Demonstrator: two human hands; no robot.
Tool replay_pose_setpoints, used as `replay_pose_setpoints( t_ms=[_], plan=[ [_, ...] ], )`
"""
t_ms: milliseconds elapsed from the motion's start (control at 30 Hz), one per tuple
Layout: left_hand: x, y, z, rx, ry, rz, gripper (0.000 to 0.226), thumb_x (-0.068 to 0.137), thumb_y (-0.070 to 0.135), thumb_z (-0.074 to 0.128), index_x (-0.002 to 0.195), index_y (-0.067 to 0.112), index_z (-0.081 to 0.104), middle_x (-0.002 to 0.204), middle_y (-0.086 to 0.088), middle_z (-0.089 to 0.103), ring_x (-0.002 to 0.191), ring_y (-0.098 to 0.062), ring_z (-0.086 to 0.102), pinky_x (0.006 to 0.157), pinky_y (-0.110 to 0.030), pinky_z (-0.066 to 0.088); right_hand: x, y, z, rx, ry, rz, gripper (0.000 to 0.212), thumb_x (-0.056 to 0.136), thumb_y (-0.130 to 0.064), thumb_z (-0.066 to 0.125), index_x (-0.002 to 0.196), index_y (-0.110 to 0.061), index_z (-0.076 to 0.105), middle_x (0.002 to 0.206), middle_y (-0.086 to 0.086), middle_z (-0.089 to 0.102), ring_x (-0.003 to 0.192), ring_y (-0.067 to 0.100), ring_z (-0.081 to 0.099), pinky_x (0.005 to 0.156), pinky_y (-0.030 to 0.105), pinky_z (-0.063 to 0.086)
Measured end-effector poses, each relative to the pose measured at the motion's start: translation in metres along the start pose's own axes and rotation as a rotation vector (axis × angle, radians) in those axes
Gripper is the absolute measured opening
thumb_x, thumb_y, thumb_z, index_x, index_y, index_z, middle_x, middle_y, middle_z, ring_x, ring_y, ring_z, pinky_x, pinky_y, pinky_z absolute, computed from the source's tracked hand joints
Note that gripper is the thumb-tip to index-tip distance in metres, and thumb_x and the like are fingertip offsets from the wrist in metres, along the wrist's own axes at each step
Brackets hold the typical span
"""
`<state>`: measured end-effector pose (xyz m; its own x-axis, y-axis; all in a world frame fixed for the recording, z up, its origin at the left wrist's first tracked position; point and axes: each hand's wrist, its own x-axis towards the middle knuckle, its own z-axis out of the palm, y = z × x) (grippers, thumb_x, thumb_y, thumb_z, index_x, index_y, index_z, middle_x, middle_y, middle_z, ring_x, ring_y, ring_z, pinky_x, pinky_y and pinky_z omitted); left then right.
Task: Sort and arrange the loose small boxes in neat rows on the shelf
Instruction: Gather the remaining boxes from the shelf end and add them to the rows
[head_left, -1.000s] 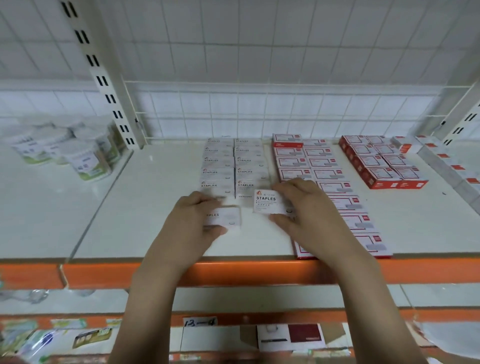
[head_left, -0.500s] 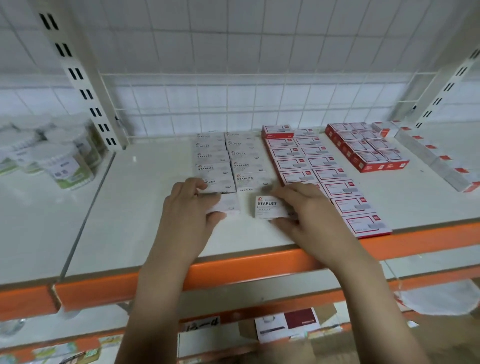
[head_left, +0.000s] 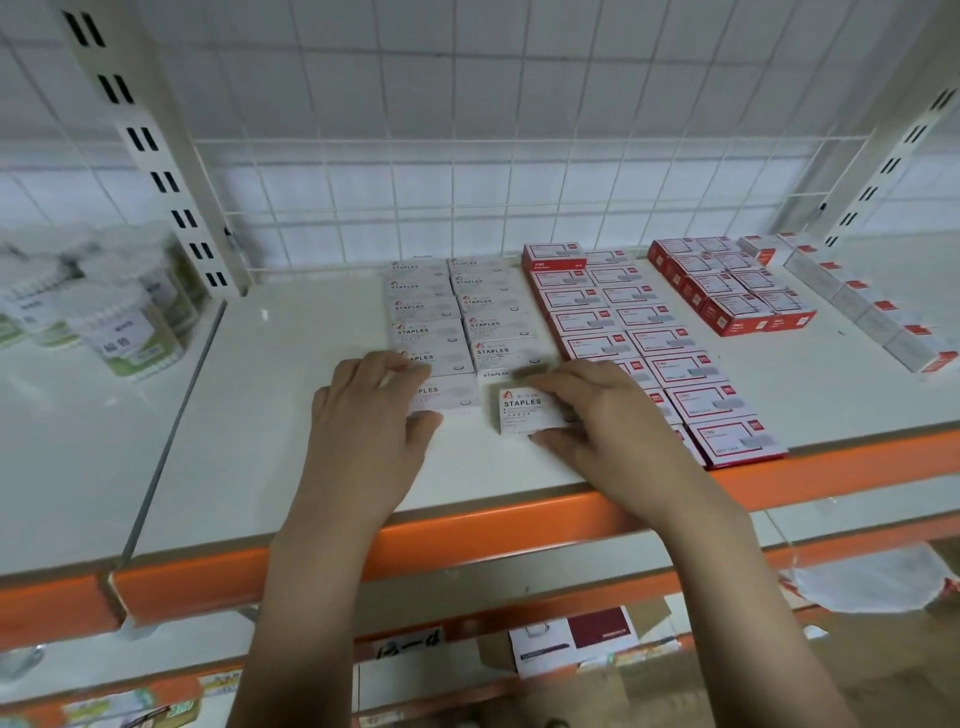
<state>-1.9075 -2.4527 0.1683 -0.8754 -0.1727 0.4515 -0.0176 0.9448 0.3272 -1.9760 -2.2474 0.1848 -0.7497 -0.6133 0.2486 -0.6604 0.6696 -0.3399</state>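
Observation:
Two rows of white staples boxes (head_left: 457, 312) run front to back on the white shelf (head_left: 291, 415). My left hand (head_left: 369, 431) holds the front box of the left row (head_left: 451, 395) between thumb and fingers. My right hand (head_left: 602, 421) pinches another white staples box (head_left: 524, 410) at the front of the right row, thumb at its near edge, fingers at its far edge. Just right of them lie two rows of flat red-and-white boxes (head_left: 654, 343); my right hand covers part of them.
A block of taller red boxes (head_left: 727, 291) and a line of white boxes with red ends (head_left: 878, 322) stand at the right. Tubs of cotton swabs (head_left: 119, 327) fill the left bay. An orange rail (head_left: 519, 525) edges the shelf front; wire mesh backs it.
Both hands have stayed on their staples boxes, shifting them only slightly near the front of the rows. The camera has tilted and moved, so the shelf looks slanted.

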Motion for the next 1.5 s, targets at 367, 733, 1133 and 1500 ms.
replay_pose_setpoints(
  t_ms=[367, 733, 1133, 1500],
  plan=[
    [-0.003, -0.004, -0.006, -0.027, -0.016, -0.046, 0.032, 0.074, 0.012, 0.075, 0.105, 0.006, 0.068, 0.103, -0.015, 0.063, 0.096, -0.040, 0.056, 0.080, -0.050, 0.046, 0.004, 0.003, 0.010, 0.061, 0.014, -0.038, 0.042, 0.079, -0.003, 0.064, 0.120, -0.014, 0.063, 0.123, 0.002, 0.059, 0.116, 0.024, 0.050, 0.102, 0.025, 0.033],
    [0.003, 0.010, -0.004, -0.066, -0.070, -0.047, 0.031, 0.077, 0.014, 0.072, 0.107, 0.006, 0.067, 0.108, -0.014, 0.061, 0.101, -0.039, 0.053, 0.085, -0.050, 0.046, 0.017, 0.005, 0.024, 0.054, 0.094, -0.052, 0.039, 0.075, 0.008, 0.058, 0.109, -0.009, 0.069, 0.112, 0.010, 0.064, 0.106, 0.034, 0.057, 0.094, 0.027, 0.037],
    [0.042, 0.090, 0.014, -0.066, -0.174, 0.082, 0.035, 0.091, 0.028, 0.055, 0.123, 0.017, 0.057, 0.124, 0.000, 0.051, 0.117, -0.020, 0.040, 0.097, -0.035, 0.033, -0.019, 0.045, -0.034, 0.001, 0.136, 0.115, 0.042, 0.086, -0.023, 0.053, 0.126, -0.011, 0.055, 0.123, 0.007, 0.057, 0.117, 0.025, 0.048, 0.097, 0.024, 0.033],
    [0.073, 0.284, 0.093, -0.190, -0.317, 0.346, 0.041, 0.094, 0.037, 0.048, 0.133, 0.026, 0.046, 0.132, 0.007, 0.048, 0.122, -0.014, 0.042, 0.101, -0.032, 0.031, -0.124, 0.199, -0.124, -0.117, 0.316, 0.400, 0.048, 0.082, -0.032, 0.050, 0.125, -0.011, 0.056, 0.120, 0.008, 0.059, 0.113, 0.028, 0.052, 0.096, 0.041, 0.044]
  ],
)
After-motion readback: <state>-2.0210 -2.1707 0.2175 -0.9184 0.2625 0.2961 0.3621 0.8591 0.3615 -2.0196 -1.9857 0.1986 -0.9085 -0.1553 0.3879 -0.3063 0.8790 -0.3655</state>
